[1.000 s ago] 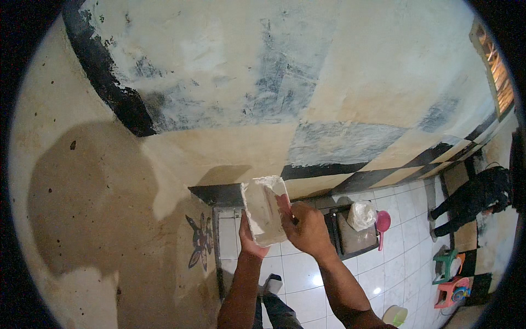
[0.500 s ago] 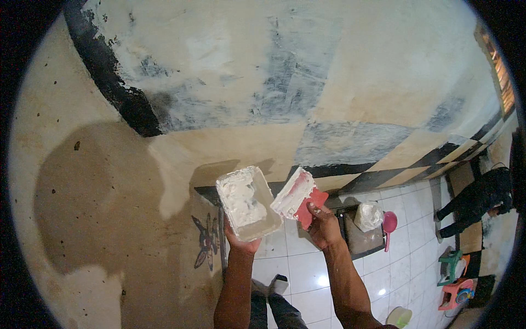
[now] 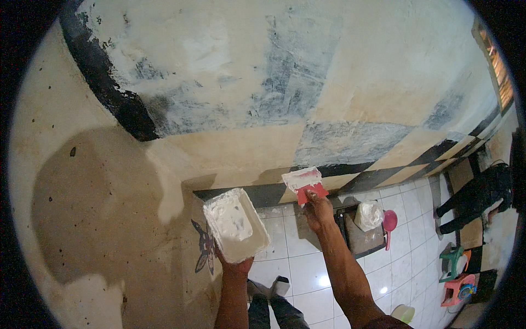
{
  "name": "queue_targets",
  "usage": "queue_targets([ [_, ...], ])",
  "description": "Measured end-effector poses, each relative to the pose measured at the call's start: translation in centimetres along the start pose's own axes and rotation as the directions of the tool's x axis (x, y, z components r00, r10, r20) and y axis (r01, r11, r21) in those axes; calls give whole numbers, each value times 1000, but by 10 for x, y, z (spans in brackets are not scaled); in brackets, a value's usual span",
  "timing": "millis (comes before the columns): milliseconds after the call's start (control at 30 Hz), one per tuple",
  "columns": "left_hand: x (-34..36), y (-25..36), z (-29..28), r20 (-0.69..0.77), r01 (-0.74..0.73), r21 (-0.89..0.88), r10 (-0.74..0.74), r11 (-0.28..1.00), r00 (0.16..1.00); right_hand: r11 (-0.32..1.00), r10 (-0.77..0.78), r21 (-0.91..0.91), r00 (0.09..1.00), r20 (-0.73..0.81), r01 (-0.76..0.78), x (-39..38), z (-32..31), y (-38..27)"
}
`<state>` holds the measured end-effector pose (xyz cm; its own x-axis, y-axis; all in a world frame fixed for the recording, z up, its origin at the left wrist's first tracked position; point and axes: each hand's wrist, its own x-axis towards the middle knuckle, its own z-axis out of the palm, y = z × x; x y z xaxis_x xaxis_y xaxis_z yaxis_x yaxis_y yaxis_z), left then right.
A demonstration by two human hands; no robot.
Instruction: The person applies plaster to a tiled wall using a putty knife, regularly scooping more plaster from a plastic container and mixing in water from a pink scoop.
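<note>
"What is the left hand (image 3: 236, 266) doing?"

"It grips the near end of a rectangular plastic tub (image 3: 249, 242), low and in front of the body. The fingers underneath are mostly hidden, so I can't tell how they are spread."

"And inside the tub?"

"White paste (image 3: 223, 215), heaped toward the left and far end. The near right part shows bare bottom, and the rim is crusted white."

"The right hand (image 3: 319, 214)?"

"It pinches a red putty spreader (image 3: 319, 189), thumb on the upper face. The far edge carries a thick band of white paste. The spreader is up and to the right of the tub, well apart from it, in front of the foot of the wall (image 3: 361, 90). I can't tell whether it touches there."

"How does that wall look?"

"Cream and black checks, with whitish smears over several dark squares."

"What's on the tiled floor (image 3: 307, 271)?"

"Right of the right forearm, a dark-edged tray (image 3: 366, 240) with a white plastic bag (image 3: 369, 215) on it, and a pink dipper (image 3: 389, 220) just beside. Farther right are a green stool (image 3: 450, 263), a red stool (image 3: 452, 291), and another person (image 3: 474, 197) in dark clothes."
</note>
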<state>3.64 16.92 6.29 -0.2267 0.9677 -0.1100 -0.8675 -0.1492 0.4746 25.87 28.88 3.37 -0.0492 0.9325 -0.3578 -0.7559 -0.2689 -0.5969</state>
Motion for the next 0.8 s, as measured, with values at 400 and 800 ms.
queue_targets([
  [400, -48, -33, -31, 160, 159, -482, -92, 862, 983, 961, -185, -235, 972, -142, 148, 67, 125, -90],
  [800, -74, -20, -14, 78, 201, -463, -186, 863, 979, 964, -153, -206, 983, 101, 171, 5, 0, -31],
])
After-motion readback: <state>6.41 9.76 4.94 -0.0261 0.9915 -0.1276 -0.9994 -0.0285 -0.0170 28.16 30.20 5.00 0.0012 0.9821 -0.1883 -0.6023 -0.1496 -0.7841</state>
